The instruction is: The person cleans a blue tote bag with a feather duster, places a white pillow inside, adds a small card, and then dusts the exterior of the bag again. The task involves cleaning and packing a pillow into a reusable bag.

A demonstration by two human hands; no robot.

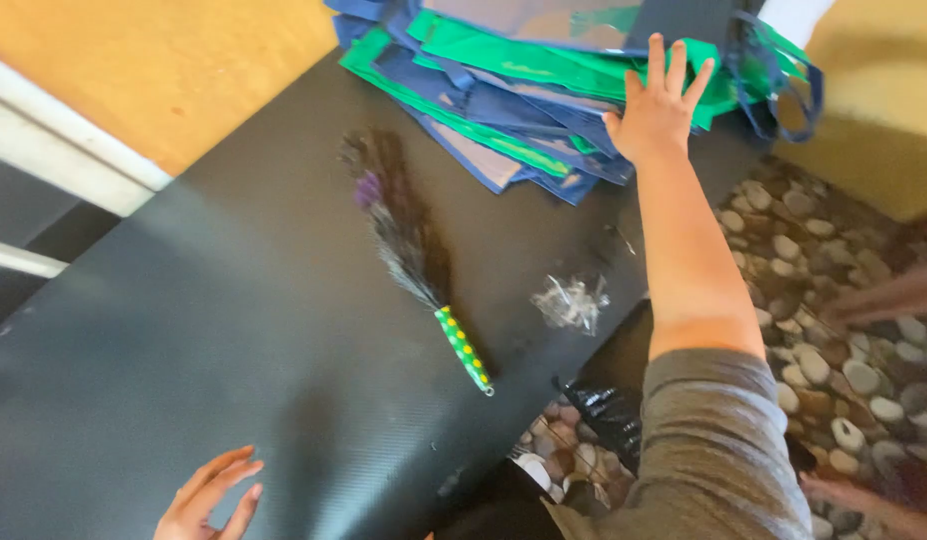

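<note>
Reaching Across to the Bag Stack

Stretching far forward, the right hand (pixel 659 108) lies flat, fingers spread, on the stack of blue and green fabric bags (pixel 543 90) at the black table's (pixel 183 340) far end, gripping nothing. The left hand (pixel 211 500) hovers open and empty at the near edge, well apart. A feather duster (pixel 408 235) lies diagonally between them.
</note>
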